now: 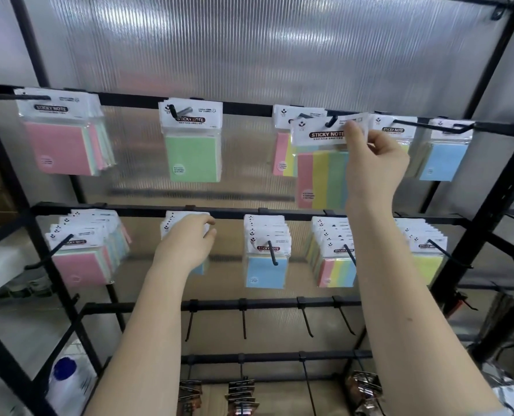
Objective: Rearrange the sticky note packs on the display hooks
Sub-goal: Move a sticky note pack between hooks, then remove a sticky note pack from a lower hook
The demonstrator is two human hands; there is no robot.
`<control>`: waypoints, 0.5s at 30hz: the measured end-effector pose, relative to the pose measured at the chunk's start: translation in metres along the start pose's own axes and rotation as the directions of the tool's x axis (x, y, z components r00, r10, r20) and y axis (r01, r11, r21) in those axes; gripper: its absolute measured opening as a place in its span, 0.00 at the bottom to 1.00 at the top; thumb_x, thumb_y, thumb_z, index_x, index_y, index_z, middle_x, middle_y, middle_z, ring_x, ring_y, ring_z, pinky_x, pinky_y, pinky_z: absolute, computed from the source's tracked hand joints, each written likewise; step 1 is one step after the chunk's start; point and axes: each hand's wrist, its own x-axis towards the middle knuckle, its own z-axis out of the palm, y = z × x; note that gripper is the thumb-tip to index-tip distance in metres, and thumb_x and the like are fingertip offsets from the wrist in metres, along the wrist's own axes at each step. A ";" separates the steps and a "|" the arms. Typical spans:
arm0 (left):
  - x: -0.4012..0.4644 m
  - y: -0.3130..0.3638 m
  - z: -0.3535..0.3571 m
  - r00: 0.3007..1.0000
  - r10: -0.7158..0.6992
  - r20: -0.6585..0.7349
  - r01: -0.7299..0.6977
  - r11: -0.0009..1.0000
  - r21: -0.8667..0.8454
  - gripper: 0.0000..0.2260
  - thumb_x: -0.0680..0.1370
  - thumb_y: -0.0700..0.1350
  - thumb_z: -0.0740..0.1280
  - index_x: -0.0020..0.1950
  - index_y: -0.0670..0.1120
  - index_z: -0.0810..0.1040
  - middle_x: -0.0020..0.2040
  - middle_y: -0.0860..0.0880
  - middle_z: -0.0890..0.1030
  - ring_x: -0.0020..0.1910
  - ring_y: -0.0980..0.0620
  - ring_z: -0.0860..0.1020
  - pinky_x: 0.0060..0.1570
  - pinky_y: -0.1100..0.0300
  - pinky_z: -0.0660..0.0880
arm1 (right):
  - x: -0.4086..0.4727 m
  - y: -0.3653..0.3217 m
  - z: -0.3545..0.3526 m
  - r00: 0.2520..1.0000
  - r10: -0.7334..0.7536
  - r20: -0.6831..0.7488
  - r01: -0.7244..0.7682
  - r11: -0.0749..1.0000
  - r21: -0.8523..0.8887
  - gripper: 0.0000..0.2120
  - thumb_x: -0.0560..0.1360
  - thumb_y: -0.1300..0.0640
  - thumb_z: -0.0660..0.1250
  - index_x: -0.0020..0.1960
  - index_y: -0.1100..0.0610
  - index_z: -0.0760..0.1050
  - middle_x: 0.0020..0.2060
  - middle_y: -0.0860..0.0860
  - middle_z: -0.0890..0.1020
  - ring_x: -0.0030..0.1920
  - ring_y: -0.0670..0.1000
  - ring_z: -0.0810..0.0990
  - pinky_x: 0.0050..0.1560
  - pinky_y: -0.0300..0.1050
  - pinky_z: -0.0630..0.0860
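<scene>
The striped sticky note pack (322,175) hangs at the top-row hook's (331,120) tip, pinched by the right hand (373,154); it could slip off. Left hand (189,238) grips a lower-row pack (186,219).

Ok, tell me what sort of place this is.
Probably a stationery shop display or stockroom. Sticky note packs hang in retail sleeves on a black hook rack, with a corrugated plastic panel behind and more carded goods on lower hooks.
</scene>
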 end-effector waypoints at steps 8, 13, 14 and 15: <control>0.002 0.002 0.002 1.000 0.022 0.019 -0.022 1.000 -0.001 0.14 0.81 0.47 0.58 0.67 0.52 0.72 0.64 0.50 0.75 0.59 0.50 0.74 0.50 0.55 0.72 | 0.027 0.023 0.019 0.989 0.134 0.055 -0.130 0.988 -0.078 0.14 0.76 0.53 0.67 0.32 0.52 0.74 0.19 0.38 0.72 0.21 0.38 0.65 0.27 0.30 0.62; 0.006 0.009 -0.003 1.000 0.013 0.020 -0.014 0.999 0.039 0.13 0.81 0.49 0.57 0.65 0.53 0.72 0.57 0.51 0.75 0.53 0.45 0.77 0.39 0.58 0.69 | 0.045 0.044 0.036 0.975 0.212 0.070 -0.202 0.972 -0.122 0.15 0.76 0.49 0.66 0.36 0.57 0.77 0.27 0.42 0.77 0.22 0.37 0.66 0.26 0.31 0.63; 0.007 0.011 -0.004 1.000 0.015 0.020 -0.016 0.999 0.043 0.13 0.81 0.49 0.57 0.65 0.53 0.73 0.60 0.51 0.74 0.54 0.46 0.76 0.42 0.57 0.71 | 0.048 0.048 0.039 0.970 0.235 0.066 -0.226 0.967 -0.121 0.14 0.76 0.48 0.66 0.36 0.56 0.77 0.29 0.44 0.77 0.23 0.38 0.66 0.27 0.31 0.63; 0.008 0.011 -0.005 1.000 0.021 0.023 -0.022 0.999 0.046 0.13 0.81 0.49 0.57 0.65 0.52 0.73 0.63 0.51 0.73 0.56 0.47 0.75 0.47 0.56 0.72 | 0.052 0.051 0.042 0.965 0.254 0.058 -0.246 0.962 -0.123 0.14 0.76 0.48 0.66 0.37 0.55 0.77 0.30 0.45 0.77 0.25 0.39 0.67 0.27 0.31 0.64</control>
